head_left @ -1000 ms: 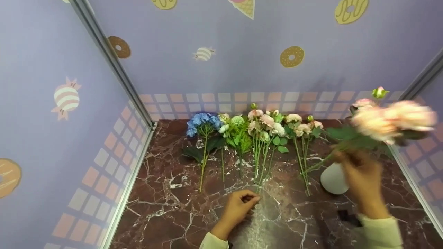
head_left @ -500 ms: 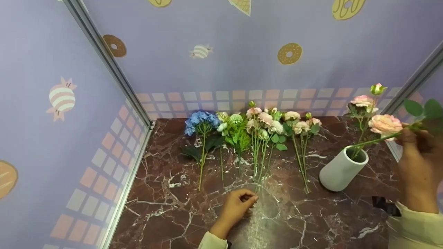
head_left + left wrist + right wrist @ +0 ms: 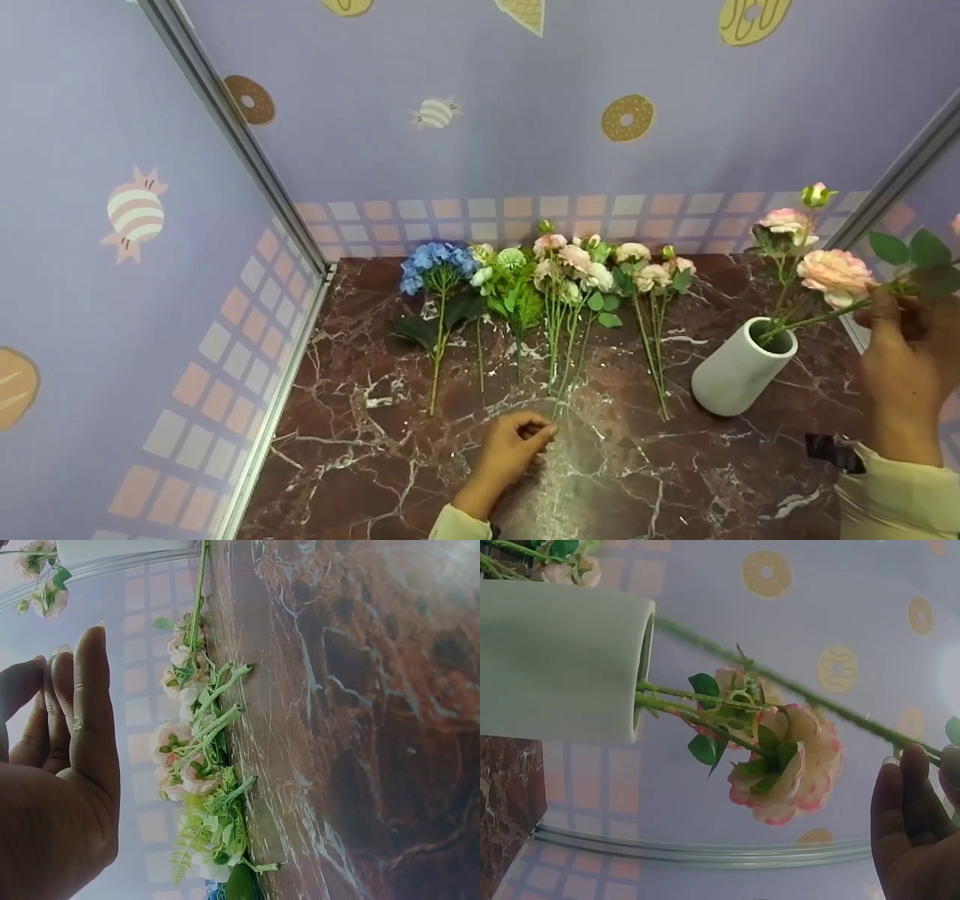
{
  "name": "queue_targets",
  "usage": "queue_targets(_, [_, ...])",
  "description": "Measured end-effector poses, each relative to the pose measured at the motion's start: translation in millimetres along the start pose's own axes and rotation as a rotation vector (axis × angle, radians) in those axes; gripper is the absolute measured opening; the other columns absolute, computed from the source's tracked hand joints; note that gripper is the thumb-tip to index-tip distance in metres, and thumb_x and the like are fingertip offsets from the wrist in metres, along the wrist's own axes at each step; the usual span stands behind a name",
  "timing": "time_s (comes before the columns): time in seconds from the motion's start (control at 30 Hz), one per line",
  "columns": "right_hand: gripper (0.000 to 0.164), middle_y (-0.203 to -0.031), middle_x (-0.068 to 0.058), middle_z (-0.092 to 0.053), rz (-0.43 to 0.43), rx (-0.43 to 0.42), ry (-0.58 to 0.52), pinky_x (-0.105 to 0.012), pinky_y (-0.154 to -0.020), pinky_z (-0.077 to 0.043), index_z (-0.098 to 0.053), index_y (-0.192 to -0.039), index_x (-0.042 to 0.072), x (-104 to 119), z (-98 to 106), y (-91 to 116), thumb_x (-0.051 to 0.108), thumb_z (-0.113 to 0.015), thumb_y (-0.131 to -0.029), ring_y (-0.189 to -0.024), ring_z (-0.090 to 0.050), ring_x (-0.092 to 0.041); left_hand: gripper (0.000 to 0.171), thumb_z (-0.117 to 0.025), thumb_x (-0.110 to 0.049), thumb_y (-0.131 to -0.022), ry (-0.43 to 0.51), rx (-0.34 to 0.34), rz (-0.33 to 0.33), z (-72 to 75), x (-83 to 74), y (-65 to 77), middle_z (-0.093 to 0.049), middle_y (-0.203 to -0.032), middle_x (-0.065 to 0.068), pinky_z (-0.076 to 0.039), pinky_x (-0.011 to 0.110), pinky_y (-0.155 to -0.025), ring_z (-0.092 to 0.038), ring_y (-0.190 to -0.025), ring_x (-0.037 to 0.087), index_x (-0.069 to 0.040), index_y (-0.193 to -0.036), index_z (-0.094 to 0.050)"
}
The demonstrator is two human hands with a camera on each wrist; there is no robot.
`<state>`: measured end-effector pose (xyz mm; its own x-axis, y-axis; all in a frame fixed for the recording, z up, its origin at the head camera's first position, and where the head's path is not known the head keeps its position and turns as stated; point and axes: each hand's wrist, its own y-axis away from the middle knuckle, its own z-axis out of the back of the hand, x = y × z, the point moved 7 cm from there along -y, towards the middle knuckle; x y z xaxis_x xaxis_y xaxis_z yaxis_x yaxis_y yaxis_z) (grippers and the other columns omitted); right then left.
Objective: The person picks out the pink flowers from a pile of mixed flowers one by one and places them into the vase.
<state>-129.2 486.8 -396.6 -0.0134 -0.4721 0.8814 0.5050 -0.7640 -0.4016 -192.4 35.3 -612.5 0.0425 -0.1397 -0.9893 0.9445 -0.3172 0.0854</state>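
Vase [image 3: 739,375], white, sits on the bench [image 3: 615,480], its mouth hiding the lower ends of the stems inside. Right of it, the right hand [image 3: 904,360] pinches a green stem [image 3: 780,682] that runs into the mouth; the stem's upper part is cut off at the head view's edge. Peach roses [image 3: 835,274] rise from the vase. Left of the vase, the left hand [image 3: 510,454] is relaxed, fingers loosely bent. Farthest left of the vase lies a blue hydrangea [image 3: 439,266], barely visible in the left wrist view.
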Motion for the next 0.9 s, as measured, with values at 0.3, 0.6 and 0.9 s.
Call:
queue_targets(0.3, [0.013, -0.088, 0.047, -0.057, 0.116, -0.013, 0.066, -0.005, -0.076, -0.043, -0.081, -0.111, 0.005, -22, -11, 4, 0.017, -0.082, -0.106, -0.077, -0.053, 0.016, 0.013, -0.084, -0.007, -0.102, 0.012, 0.001, 0.001, 2.7, 1.1, -0.5, -0.079, -0.085, 0.018, -0.064, 0.026, -0.057, -0.066, -0.061, 0.003, 0.005, -0.100, -0.082])
queue_targets(0.6, [0.019, -0.088, 0.047, -0.060, -0.041, 0.142, 0.100, -0.008, -0.079, -0.044, -0.081, -0.118, 0.017, -65, -29, 19, 0.033, -0.078, -0.109, -0.084, -0.059, 0.016, 0.011, -0.084, -0.008, -0.103, 0.012, -0.009, -0.008, 5.6, -2.7, 0.6, -0.080, -0.090, 0.026, -0.063, 0.024, -0.057, -0.066, -0.061, 0.003, 0.003, -0.101, -0.083])
queue_targets(0.9, [0.020, -0.088, 0.041, -0.060, 0.058, 0.149, 0.019, -0.001, -0.074, -0.045, -0.081, -0.113, -0.009, -83, -41, 30, 0.006, -0.080, -0.101, -0.080, -0.056, 0.016, 0.007, -0.082, -0.004, -0.103, 0.021, -0.025, -0.007, 9.0, 0.5, 2.0, -0.079, -0.087, 0.011, -0.063, 0.024, -0.059, -0.067, -0.066, 0.007, 0.003, -0.104, -0.083])
